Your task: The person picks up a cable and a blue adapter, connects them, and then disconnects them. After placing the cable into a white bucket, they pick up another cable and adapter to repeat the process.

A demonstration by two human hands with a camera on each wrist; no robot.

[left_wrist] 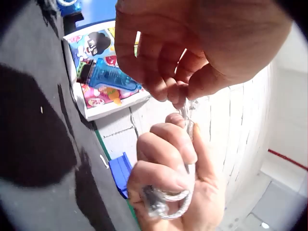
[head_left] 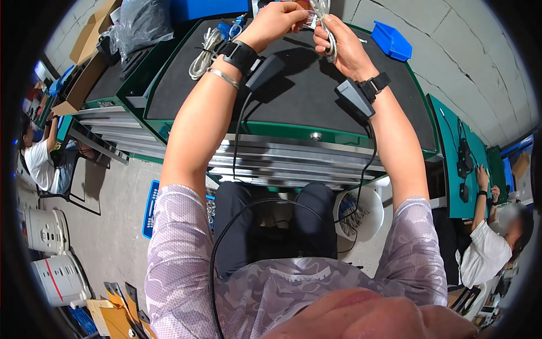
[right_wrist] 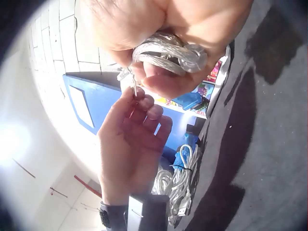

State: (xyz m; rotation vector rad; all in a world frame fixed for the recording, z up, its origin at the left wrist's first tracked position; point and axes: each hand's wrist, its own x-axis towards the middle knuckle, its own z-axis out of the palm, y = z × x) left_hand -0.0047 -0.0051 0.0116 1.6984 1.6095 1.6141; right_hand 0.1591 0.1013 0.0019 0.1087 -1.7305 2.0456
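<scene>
Lilac mesh sleeves and dark knees sit nearest, with a white bucket (head_left: 367, 210) just beside the right knee and a blue crate (head_left: 151, 210) on the floor by the left. Past the knees run metal rails (head_left: 282, 161), then the green front edge of the worktop (head_left: 307, 99). Its black mat lies bare from that edge out to below the hands, leaving wide room under both forearms. Both hands are raised above the far half of the mat and touch nothing on it. The right hand (head_left: 340, 40) has its fingers curled tight round a coil (head_left: 332, 52) of silvery cable, with loops bulging out of the fist. The left hand (head_left: 275, 20) meets it from the left. Its fingers (left_wrist: 169, 92) are pinched narrow on a thin clear strand (left_wrist: 187, 115) that rises from the coil. I cannot tell whether this is a tie or the cable's own end. Farther out, a bundle (head_left: 202, 56) of pale cables lies near the mat's far left corner, well apart from the hands. A printed pack (left_wrist: 103, 79) with a blue plug in it rests at the far edge. A blue bin (head_left: 393, 40) lies off the right edge on grey tiles. To the right, beyond a gap, is a second green bench (head_left: 449, 164).
</scene>
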